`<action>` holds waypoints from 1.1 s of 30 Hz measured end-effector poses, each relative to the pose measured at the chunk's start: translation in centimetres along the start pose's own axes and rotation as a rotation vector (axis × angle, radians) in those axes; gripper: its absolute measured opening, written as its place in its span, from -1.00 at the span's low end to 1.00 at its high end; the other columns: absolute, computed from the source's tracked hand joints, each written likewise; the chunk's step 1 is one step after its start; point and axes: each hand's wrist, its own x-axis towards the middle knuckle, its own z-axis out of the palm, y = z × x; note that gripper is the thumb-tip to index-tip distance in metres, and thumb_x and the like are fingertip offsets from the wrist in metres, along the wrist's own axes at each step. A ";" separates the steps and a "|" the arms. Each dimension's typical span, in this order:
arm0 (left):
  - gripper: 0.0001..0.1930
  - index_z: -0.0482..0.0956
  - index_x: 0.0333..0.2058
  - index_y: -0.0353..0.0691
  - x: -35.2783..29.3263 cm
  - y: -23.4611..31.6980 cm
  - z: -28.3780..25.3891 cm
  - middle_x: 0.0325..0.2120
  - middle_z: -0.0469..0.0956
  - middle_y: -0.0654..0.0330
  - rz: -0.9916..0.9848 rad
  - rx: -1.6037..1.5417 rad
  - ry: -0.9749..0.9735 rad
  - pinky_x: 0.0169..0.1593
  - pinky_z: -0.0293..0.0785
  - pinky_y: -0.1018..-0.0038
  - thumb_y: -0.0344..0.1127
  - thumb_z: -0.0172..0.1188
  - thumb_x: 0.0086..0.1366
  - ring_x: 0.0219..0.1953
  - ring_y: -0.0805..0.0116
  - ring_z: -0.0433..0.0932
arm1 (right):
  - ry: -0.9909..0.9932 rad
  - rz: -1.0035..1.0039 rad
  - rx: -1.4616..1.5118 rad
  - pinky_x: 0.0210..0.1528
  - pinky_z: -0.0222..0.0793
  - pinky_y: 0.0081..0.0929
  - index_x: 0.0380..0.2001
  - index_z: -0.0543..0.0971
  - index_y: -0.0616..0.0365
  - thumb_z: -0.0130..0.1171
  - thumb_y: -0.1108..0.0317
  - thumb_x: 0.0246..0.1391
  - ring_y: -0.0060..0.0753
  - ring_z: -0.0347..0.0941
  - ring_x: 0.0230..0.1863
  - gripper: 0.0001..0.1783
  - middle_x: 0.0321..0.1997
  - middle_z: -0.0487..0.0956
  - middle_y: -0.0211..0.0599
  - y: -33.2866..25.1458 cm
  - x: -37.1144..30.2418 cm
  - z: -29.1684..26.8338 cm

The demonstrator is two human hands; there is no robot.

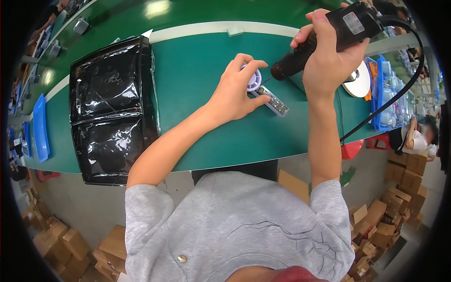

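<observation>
Both hands are busy: your left hand (235, 91) presses the small white round plastic part (254, 80) on the green counter (197, 70), while your right hand (329, 61) grips the black electric screwdriver (324, 40) just beside it.

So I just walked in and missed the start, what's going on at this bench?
A person in a grey top is working at a green bench. The right hand grips a black corded power screwdriver, its bit angled down onto a small white round part. The left hand steadies that part, which has a narrow metal piece attached. A black wrapped tray lies to the left, blue bins to the right.
</observation>
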 end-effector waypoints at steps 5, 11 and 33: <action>-0.26 0.53 0.16 -0.14 0.1 -0.1 0.1 0.05 0.43 0.01 0.019 0.001 0.012 0.01 0.62 0.25 -0.38 0.65 -0.04 -0.01 0.03 0.58 | 0.149 0.093 -0.640 -0.58 0.44 -0.55 0.20 0.29 0.30 0.20 0.52 0.30 -0.52 0.45 -0.59 -0.52 -0.32 0.55 -0.24 -0.6 -0.1 1.2; -0.26 0.52 0.16 -0.21 0.2 -0.3 0.1 0.03 0.45 0.01 0.037 -0.008 0.019 0.01 0.62 0.25 -0.38 0.65 -0.04 -0.03 0.03 0.59 | -0.022 -0.072 -0.105 -0.56 0.43 -0.58 0.21 0.31 0.29 0.22 0.49 0.30 -0.56 0.45 -0.59 -0.51 -0.36 0.55 -0.27 0.8 -0.8 -1.3; -0.30 0.57 0.10 -0.23 0.2 -0.3 0.0 0.03 0.48 0.01 0.033 0.002 0.022 0.08 0.60 0.24 -0.26 0.68 -0.03 0.01 0.04 0.59 | 0.137 -0.146 -1.421 -0.59 0.53 -0.34 -0.17 0.37 0.33 0.28 0.61 0.17 -0.34 0.54 -0.62 -0.72 -0.44 0.60 -0.09 -11.9 5.0 -1.6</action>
